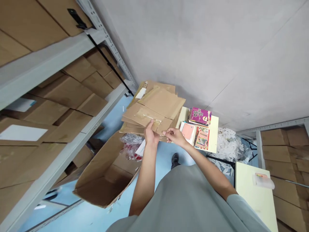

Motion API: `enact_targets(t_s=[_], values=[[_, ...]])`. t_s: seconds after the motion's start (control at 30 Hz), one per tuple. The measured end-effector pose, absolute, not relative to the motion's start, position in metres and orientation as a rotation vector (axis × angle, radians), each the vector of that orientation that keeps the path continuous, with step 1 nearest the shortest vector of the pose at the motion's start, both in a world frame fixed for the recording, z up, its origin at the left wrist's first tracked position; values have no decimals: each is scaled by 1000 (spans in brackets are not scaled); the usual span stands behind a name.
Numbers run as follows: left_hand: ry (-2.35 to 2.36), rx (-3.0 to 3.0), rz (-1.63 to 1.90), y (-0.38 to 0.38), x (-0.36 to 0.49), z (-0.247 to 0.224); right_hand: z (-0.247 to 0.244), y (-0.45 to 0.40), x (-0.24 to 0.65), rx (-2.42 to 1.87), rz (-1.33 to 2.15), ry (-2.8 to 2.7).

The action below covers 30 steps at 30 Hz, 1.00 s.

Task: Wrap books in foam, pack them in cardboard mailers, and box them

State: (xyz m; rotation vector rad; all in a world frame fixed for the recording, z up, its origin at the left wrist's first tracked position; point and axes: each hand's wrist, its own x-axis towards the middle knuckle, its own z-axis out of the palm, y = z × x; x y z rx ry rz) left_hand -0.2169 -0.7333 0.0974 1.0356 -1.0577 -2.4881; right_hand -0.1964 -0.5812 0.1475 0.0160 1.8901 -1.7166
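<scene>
A flattened cardboard box (159, 104) lies over a stack of flattened cardboard (130, 126), with shiny clear tape (147, 115) across its surface. At the near edge my left hand (151, 135) grips the cardboard, thumb on top and the other fingers hidden beneath. Just to the right, my right hand (176, 136) is closed in a pinch by the cardboard's near right corner. Whatever lies between those fingertips is too small to make out.
An open carton (96, 180) with plastic wrap (131, 143) stands lower left. Books (200, 116) lie on a pale table (213, 135), with paper scraps (229, 145) behind. Shelves of cartons (67, 87) line the left, and stacked boxes (280, 161) the right. Another pale table (256, 199) stands lower right.
</scene>
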Motion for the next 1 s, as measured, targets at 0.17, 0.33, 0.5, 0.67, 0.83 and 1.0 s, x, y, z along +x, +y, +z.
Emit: enact_targets(t_s=[0.17,0.33,0.5,0.67,0.83,1.0], values=[[-1308,814,-2573,-698,-192,135,154,-490,-167,78,-1879,2094],[-1611,703,-2737,-626,-181,158,162,-334,-123,753,-1953,2786],[-2001,525,-3015,-511,-166,175,156,-196,-38,1312,-1902,2884],[-2428,-31,-3099,-376,-130,187,149,-109,75,1527,-2087,2787],[-2761,-660,-2890,-242,-83,168,129,-43,214,1998,-2211,2525],[-2852,-1202,-2607,-122,-28,119,96,-19,345,2357,-2152,2287]])
